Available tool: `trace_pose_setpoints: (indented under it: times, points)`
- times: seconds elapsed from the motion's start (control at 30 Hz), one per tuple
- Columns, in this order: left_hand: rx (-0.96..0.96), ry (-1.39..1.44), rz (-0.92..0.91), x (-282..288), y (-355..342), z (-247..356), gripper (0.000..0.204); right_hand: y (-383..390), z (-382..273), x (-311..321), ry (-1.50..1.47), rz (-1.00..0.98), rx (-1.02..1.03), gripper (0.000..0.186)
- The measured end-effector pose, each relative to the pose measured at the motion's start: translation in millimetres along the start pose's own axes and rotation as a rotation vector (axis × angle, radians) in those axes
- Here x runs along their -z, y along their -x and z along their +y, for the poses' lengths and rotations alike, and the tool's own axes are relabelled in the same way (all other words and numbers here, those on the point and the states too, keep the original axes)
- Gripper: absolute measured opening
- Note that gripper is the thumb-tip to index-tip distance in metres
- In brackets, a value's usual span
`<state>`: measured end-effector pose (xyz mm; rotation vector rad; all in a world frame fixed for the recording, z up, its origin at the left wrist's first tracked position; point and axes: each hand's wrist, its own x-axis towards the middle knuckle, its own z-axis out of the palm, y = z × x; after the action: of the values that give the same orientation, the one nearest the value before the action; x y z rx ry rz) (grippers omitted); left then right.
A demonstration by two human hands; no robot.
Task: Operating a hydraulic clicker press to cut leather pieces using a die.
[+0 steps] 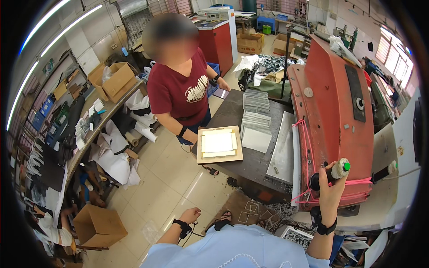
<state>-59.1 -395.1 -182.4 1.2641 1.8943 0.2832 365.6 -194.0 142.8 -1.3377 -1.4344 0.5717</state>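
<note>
My right hand (330, 192) grips a black control handle (336, 173) with a green button, mounted on a large red machine (342, 111) with pink cord along its lower part. My left hand (191, 215) hangs low over the floor, its fingers loosely curled and apart with nothing visible in them. A wooden board (201, 158) bearing a white rectangular panel (218, 142) rests at the near-left corner of a dark worktable (259, 167). Stacked thin grey-white plates (254, 116) and a metal plate (279, 149) lie beside it.
A co-worker in a maroon shirt (174, 89) stands across the table's left end, a hand by the board. A cluttered bench (76, 156) curves along the left, above a cardboard box (100, 223). Scrap frames (252, 207) litter the floor below the machine.
</note>
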Motion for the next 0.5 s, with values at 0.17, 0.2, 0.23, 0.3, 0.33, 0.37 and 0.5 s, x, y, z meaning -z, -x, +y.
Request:
trace_pose_setpoints:
  times: [0.17,0.2,0.23,0.3,0.33,0.37,0.5]
  points:
    - [-0.029,-0.039,-0.010,-4.5,-5.1,-3.3,0.030,1.6,-4.2,1.3,-0.062,-0.031,-0.019,0.039]
    - [-0.042,-0.019,-0.015,-4.4,-6.5,-1.2,0.030,2.1,-3.7,1.4,-0.058,-0.026,-0.020,0.039]
    - [-0.046,-0.020,-0.019,-3.6,-8.5,2.3,0.030,2.7,-2.0,0.7,-0.114,-0.016,-0.009,0.039]
    - [-0.046,-0.055,-0.022,1.1,-12.2,10.6,0.030,4.6,2.0,1.2,-0.168,0.000,0.002,0.038]
    - [-0.050,-0.057,-0.024,2.6,-13.5,14.0,0.030,5.6,4.2,2.5,-0.164,-0.012,0.012,0.040]
    - [-0.077,-0.051,-0.034,5.6,-14.7,17.7,0.030,6.7,5.5,3.1,-0.162,-0.023,0.021,0.041]
    - [-0.142,0.108,-0.101,34.0,-22.7,60.2,0.029,6.0,4.9,4.6,-0.144,-0.023,0.024,0.040]
